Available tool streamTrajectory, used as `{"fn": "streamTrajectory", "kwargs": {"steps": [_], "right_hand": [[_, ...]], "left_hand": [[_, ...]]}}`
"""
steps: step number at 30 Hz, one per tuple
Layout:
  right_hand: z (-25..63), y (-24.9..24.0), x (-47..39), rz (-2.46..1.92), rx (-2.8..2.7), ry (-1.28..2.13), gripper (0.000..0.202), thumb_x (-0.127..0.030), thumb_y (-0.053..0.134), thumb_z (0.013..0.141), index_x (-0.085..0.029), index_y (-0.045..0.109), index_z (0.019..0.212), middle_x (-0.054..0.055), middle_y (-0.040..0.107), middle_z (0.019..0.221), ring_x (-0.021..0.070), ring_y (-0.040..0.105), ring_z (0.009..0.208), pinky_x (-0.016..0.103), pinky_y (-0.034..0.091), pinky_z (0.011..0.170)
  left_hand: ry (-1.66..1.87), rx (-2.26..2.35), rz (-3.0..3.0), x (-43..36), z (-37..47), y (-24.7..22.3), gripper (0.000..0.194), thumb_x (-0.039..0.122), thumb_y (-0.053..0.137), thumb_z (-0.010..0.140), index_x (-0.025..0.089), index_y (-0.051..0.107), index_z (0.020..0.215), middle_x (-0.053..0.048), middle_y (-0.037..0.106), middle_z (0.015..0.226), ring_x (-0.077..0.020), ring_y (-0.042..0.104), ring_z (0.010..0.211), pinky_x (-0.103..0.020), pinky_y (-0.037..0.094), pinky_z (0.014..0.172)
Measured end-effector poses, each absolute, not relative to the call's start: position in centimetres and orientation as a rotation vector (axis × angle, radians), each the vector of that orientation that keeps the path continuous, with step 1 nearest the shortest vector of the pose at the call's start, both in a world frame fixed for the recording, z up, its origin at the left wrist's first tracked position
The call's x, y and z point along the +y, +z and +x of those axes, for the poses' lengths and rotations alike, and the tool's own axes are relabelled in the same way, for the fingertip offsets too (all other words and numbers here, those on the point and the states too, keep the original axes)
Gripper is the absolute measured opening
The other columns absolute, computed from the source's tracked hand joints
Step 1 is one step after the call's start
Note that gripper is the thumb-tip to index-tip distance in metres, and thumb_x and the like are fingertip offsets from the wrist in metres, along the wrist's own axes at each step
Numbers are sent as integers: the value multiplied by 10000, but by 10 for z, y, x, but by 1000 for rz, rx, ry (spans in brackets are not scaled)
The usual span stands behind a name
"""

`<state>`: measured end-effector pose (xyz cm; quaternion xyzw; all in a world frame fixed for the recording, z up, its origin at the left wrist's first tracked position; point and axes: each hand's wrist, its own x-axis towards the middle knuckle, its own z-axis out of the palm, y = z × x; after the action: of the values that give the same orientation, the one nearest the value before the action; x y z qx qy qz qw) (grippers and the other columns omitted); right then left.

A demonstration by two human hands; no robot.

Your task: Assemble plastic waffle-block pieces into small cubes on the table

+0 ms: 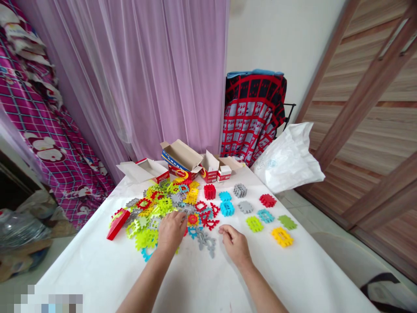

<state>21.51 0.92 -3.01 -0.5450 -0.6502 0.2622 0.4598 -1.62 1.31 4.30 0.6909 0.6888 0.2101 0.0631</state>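
Observation:
My left hand (172,230) rests at the near edge of a mixed pile of plastic interlocking pieces (165,206); its fingers are curled down, and what they hold, if anything, is hidden. My right hand (235,244) is just above the white table, right of some gray pieces (206,241), with fingers curled together; anything in them is too small to make out. Beyond it stand a red stack (210,191), a blue stack (227,208) and a gray stack (240,190). Farther right lie green (254,224), yellow (282,237) and red (267,200) pieces.
Open cardboard boxes (182,156) line the back of the table (195,287). A red box part (117,224) lies left of the pile. A white plastic bag (288,161) sits at the back right corner. Purple curtains and a wooden wardrobe (368,130) stand beyond.

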Motion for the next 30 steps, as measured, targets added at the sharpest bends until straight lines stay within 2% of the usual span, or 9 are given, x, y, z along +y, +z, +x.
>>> {"fn": "streamTrajectory", "kwargs": {"steps": [2,7,10,15,19,23,28,30], "right_hand": [[215,-29,9,-1339,-1610,658,273,-290,418,795,-220,675,853,49,743,808,184,686,717,266,539,678],[214,-28,8,-1342,-1632,624,280,-253,419,793,-220,689,858,40,748,805,175,689,737,257,535,714],[216,-28,7,-1341,-1657,581,285,-234,423,793,-220,697,869,30,746,808,159,679,702,239,525,691],[206,-16,-4,-1460,-1754,447,251,-286,461,832,-212,666,955,30,719,881,150,648,708,237,489,677],[175,3,-17,-1599,-1877,231,386,-401,598,801,-177,597,1115,95,671,1025,234,603,952,326,454,836],[144,19,-18,-1771,-1958,169,518,-498,648,761,-169,565,1152,141,639,1055,291,565,996,389,422,836],[138,21,-13,-1814,-1999,219,417,-355,638,766,-173,571,1135,135,651,1064,297,573,1017,408,418,852],[146,17,-11,-1742,-1992,301,454,-296,641,752,-169,555,1179,121,658,1080,273,584,1029,377,432,868]], "left_hand": [[666,2049,1997,7,-8,43,257,358,468,911,263,682,1018,-24,722,998,-172,645,939,-260,429,836],[655,1996,1759,-11,6,36,296,383,491,883,243,636,1101,21,758,771,-142,693,703,-204,433,608],[648,1990,1695,-25,-2,33,337,366,481,875,227,591,1163,21,748,721,-143,694,687,-202,425,594],[870,1955,1696,-58,-31,13,330,446,408,859,242,622,1005,38,684,620,-158,663,598,-240,471,590],[1077,1978,1655,-76,-40,-6,330,478,414,833,253,633,933,56,631,546,-147,614,492,-242,481,537],[1131,1932,1647,-77,-39,-10,317,466,424,829,245,633,917,56,615,543,-143,613,496,-236,486,534],[1141,1905,1655,-74,-40,-10,316,461,414,839,248,627,936,58,617,557,-138,611,500,-237,492,544],[1151,1900,1662,-74,-41,-11,321,462,413,836,245,627,938,58,617,550,-137,604,488,-243,494,549]]}}
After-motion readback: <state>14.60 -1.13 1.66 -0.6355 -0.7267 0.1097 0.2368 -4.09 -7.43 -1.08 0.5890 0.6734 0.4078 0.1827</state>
